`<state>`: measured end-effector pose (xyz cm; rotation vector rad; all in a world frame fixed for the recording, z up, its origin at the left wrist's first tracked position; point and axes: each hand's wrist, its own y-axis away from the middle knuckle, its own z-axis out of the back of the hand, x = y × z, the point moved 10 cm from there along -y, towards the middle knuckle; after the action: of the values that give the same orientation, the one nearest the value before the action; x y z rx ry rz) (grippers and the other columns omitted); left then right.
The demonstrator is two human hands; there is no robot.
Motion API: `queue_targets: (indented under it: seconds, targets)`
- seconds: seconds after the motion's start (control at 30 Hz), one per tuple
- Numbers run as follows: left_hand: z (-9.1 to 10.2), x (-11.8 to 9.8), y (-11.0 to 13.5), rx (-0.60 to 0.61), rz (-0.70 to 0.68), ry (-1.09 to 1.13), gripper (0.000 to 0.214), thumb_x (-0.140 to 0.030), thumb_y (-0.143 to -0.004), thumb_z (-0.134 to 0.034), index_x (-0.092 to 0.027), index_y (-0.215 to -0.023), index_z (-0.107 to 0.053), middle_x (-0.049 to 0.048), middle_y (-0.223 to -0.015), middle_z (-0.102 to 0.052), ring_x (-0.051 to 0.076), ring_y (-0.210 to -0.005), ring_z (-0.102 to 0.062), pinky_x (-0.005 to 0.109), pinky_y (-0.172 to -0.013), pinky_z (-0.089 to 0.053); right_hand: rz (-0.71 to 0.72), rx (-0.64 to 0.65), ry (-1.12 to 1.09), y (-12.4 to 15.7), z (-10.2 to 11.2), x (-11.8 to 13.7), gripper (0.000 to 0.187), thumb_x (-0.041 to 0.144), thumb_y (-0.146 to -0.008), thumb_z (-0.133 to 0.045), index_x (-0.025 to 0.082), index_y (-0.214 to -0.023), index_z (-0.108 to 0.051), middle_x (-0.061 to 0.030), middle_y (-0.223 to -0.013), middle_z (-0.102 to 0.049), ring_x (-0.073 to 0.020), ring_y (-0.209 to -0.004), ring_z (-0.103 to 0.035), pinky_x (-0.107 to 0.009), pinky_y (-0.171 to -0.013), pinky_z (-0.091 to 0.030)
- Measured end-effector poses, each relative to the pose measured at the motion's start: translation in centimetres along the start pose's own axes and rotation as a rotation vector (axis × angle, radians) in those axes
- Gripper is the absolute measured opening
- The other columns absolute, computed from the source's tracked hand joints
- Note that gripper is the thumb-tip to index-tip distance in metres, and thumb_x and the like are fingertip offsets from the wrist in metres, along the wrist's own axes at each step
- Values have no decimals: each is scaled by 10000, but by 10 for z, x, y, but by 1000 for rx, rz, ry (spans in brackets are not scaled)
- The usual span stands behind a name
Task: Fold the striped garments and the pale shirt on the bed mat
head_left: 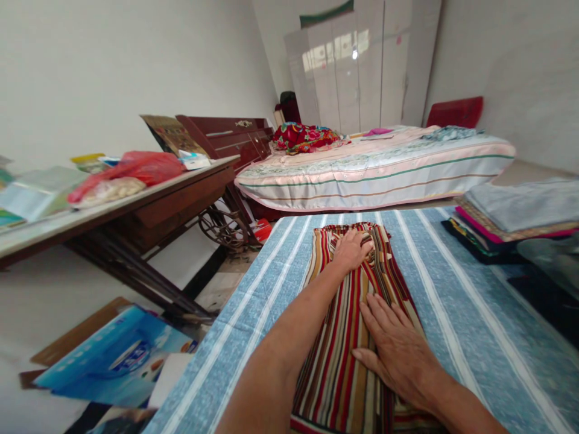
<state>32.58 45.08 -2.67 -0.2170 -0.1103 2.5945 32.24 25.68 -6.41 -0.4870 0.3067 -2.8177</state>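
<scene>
A long garment (335,337) with red, brown, cream and black stripes, which looks like folded trousers, lies lengthwise on the blue sheet with white stripes (280,265). Its far edge is gathered like a waistband. My left hand (353,248) rests on the fabric near that far edge, fingers apart, with small creases around them. Closer to me, my right hand (398,343) lies flat on the garment's right half, its fingers spread and thumb out to the left. The garment's near end is partly hidden by my arms.
On the right stands a stack of folded clothes (525,208), with dark cloth (547,301) nearer me. To the left are a sewing-machine table (190,187) bearing a red plastic bag (145,169), and a blue carton (122,355) below. A bed (375,175) lies beyond.
</scene>
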Motion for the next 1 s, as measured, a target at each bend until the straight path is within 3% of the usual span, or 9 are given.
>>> queue_targets:
  seconds: [0.17, 0.27, 0.4, 0.53, 0.67, 0.87, 1.0]
  targets:
    - [30, 61, 8, -146, 271, -77, 422, -324, -935, -250, -96, -1151, -532, 173, -1193, -543, 264, -1159, -452, 407, -1007, -318, 0, -12, 27, 2, -5, -2, 770, 687, -825, -325, 155, -1378, -396, -133, -1446, -314, -310, -1333, -283, -539, -1056, -272]
    - [26, 91, 7, -154, 350, -87, 374, -290, -918, -296, -106, -1142, -532, 163, -1205, -540, 252, -1129, -477, 386, -963, -366, 6, -29, 42, 2, -5, -1, 764, 689, -825, -326, 164, -1374, -400, -118, -1448, -310, -297, -1335, -282, -524, -1059, -279]
    - [8, 109, -4, -106, 336, -72, 335, -301, -917, -319, -167, -1138, -533, 105, -1249, -530, 216, -1178, -446, 368, -983, -351, 4, -9, 50, 1, -3, 1, 767, 686, -828, -323, 151, -1372, -399, -128, -1441, -315, -301, -1330, -291, -537, -1048, -294]
    - [-8, 115, -14, -44, 333, -49, 373, -359, -928, -293, -166, -1128, -541, 124, -1224, -554, 240, -1183, -451, 447, -1004, -316, 0, 17, 53, -1, -1, 2, 771, 679, -835, -315, 130, -1372, -395, -139, -1435, -326, -305, -1333, -282, -538, -1048, -297]
    - [-9, 116, -17, -4, 333, -41, 378, -364, -927, -292, -177, -1148, -535, 133, -1244, -548, 249, -1198, -448, 467, -1013, -302, 2, 14, 60, 0, 2, 2, 765, 673, -844, -302, 130, -1377, -386, -139, -1447, -304, -304, -1334, -280, -538, -1055, -286]
    - [19, 104, -9, 1, 305, -64, 383, -370, -914, -317, -141, -1103, -560, 157, -1218, -550, 288, -1162, -480, 497, -976, -337, 23, 9, 65, 2, 2, 2, 781, 683, -844, -278, 115, -1365, -405, -144, -1442, -323, -294, -1342, -265, -520, -1065, -272]
    - [29, 73, 13, 33, 179, -65, 387, -390, -917, -320, -149, -1121, -542, 138, -1205, -555, 262, -1136, -500, 438, -957, -379, 22, -15, 68, 2, 3, 1, 782, 676, -848, -283, 100, -1360, -411, -165, -1438, -330, -292, -1344, -262, -514, -1068, -257]
